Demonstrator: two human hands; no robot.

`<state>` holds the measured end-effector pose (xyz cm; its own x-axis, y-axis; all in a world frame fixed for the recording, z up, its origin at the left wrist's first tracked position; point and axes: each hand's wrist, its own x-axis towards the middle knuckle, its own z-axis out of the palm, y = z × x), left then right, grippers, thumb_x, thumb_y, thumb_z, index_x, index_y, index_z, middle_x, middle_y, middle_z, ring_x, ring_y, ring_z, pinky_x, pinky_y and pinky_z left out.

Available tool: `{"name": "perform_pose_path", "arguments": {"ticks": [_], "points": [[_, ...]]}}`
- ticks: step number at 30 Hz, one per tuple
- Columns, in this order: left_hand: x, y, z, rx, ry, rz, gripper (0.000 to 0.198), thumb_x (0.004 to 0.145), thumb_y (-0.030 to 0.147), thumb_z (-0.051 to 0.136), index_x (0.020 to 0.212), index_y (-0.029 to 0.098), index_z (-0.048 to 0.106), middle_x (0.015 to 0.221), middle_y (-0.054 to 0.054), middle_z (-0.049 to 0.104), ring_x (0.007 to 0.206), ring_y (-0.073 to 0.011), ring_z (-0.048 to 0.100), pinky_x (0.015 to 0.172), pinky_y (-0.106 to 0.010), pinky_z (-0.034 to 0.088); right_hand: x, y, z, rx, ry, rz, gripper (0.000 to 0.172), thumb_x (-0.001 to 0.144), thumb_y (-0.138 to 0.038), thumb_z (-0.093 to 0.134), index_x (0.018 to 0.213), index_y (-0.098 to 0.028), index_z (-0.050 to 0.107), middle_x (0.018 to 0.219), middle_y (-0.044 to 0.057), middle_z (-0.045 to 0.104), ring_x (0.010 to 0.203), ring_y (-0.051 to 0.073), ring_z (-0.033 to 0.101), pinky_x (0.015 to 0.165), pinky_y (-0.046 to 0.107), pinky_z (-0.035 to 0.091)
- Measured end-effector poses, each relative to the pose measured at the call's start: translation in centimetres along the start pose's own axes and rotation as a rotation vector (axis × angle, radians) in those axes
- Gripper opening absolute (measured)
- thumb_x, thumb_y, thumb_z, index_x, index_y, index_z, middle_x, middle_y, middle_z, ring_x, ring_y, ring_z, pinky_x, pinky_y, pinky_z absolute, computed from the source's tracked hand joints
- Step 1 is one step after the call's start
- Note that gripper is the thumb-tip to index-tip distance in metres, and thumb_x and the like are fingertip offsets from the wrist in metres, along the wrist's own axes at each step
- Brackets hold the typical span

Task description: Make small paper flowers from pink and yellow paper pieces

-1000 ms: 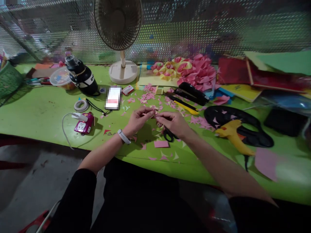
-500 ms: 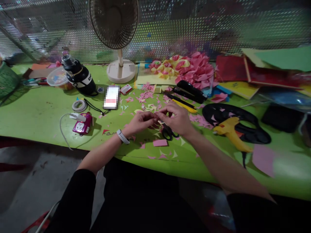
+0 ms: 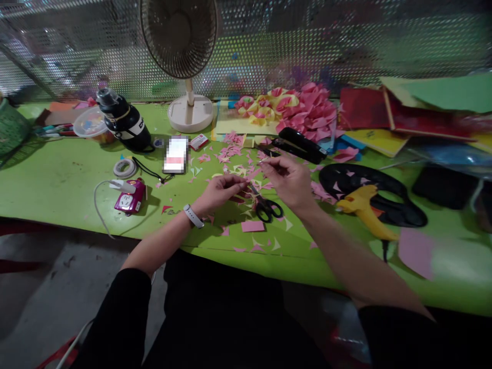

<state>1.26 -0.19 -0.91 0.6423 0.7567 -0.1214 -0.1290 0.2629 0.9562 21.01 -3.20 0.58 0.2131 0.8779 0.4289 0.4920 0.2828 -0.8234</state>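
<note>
My left hand [image 3: 223,193], with a white band on the wrist, is closed in a pinch above the paper scraps; what its fingertips hold is too small to make out. To its right, my right hand [image 3: 289,182] also pinches, thumb against forefinger, on something tiny that I cannot name. A gap now separates the two hands, with pink and pale scraps [image 3: 239,170] showing around it. Black-handled scissors [image 3: 269,209] lie between and just below the hands. Nearer the table edge is a small pink paper rectangle [image 3: 252,226].
A stapler [image 3: 302,145] and a heap of pink paper petals [image 3: 313,110] lie behind my right hand. To the right is a yellow glue gun [image 3: 361,205] against a black ring-shaped object [image 3: 407,207]. A fan [image 3: 190,113], bottle [image 3: 126,123], phone [image 3: 176,155] and tape roll [image 3: 125,167] stand leftward.
My right hand has moved away from my left, rightward and slightly up, so their fingertips are apart. The scissors show more fully. My left hand has hardly moved.
</note>
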Motion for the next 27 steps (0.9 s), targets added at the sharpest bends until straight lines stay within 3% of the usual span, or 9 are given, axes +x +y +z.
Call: {"name": "perform_pose_path", "arguments": {"ticks": [4,7,13,17,21,24,27], "points": [[0.2,0.2,-0.3,-0.042,0.065,-0.020,0.022,0.087,0.028,0.072,0.098,0.011,0.067,0.093,-0.009,0.074,0.081,-0.0143,0.074,0.069,-0.026,0.060,0.4,0.2,-1.1,0.045,-0.061,-0.032,0.032,0.093,-0.041,0.061,0.119,-0.026,0.071,0.104,0.007,0.074,0.066,0.017,0.068,0.058,0.033,0.056],[0.2,0.6,-0.3,-0.052,0.120,-0.033,0.020,0.088,0.027,0.071,0.099,0.011,0.067,0.096,-0.009,0.074,0.079,-0.0125,0.073,0.068,-0.023,0.058,0.3,-0.3,-1.6,0.083,-0.117,-0.016,0.044,0.090,-0.042,0.065,0.132,-0.028,0.063,0.097,0.006,0.076,0.065,0.018,0.071,0.051,0.030,0.054],[0.0,1.2,-0.3,-0.022,0.120,-0.023,0.020,0.087,0.028,0.071,0.098,0.011,0.067,0.095,-0.008,0.074,0.072,-0.0104,0.071,0.066,-0.024,0.058,-0.6,-1.5,-1.1,0.097,-0.340,0.080,0.031,0.088,-0.052,0.067,0.093,-0.022,0.073,0.065,0.001,0.069,0.050,0.016,0.064,0.045,0.027,0.048],[0.0,1.1,-0.4,-0.025,0.123,-0.007,0.021,0.087,0.028,0.071,0.098,0.011,0.067,0.094,-0.007,0.074,0.073,-0.0107,0.070,0.067,-0.025,0.058,-0.6,-1.9,-1.2,-0.015,-0.347,0.020,0.033,0.094,-0.051,0.058,0.098,-0.023,0.074,0.059,-0.001,0.061,0.047,0.012,0.055,0.048,0.026,0.043],[0.1,1.0,-0.6,-0.025,0.128,-0.010,0.024,0.086,0.031,0.072,0.099,0.012,0.067,0.094,-0.007,0.074,0.074,-0.0104,0.070,0.069,-0.026,0.058,-0.4,-1.5,-1.3,0.087,-0.387,0.064,0.036,0.096,-0.047,0.055,0.122,-0.025,0.067,0.080,0.003,0.070,0.064,0.016,0.066,0.054,0.027,0.050],[0.1,1.0,-0.7,-0.030,0.133,0.003,0.026,0.085,0.033,0.073,0.099,0.012,0.067,0.092,-0.006,0.074,0.074,-0.0105,0.070,0.069,-0.026,0.057,-0.5,-1.1,-1.0,0.213,-0.411,0.137,0.034,0.090,-0.049,0.064,0.111,-0.022,0.070,0.086,0.006,0.073,0.073,0.020,0.072,0.053,0.027,0.053],[0.1,1.1,-0.6,-0.044,0.142,0.010,0.027,0.083,0.034,0.074,0.099,0.013,0.067,0.090,-0.005,0.074,0.073,-0.0107,0.070,0.069,-0.026,0.057,-0.7,-1.1,-0.7,0.233,-0.420,0.184,0.034,0.087,-0.051,0.068,0.101,-0.021,0.071,0.075,0.004,0.072,0.063,0.019,0.071,0.049,0.027,0.053]]}}
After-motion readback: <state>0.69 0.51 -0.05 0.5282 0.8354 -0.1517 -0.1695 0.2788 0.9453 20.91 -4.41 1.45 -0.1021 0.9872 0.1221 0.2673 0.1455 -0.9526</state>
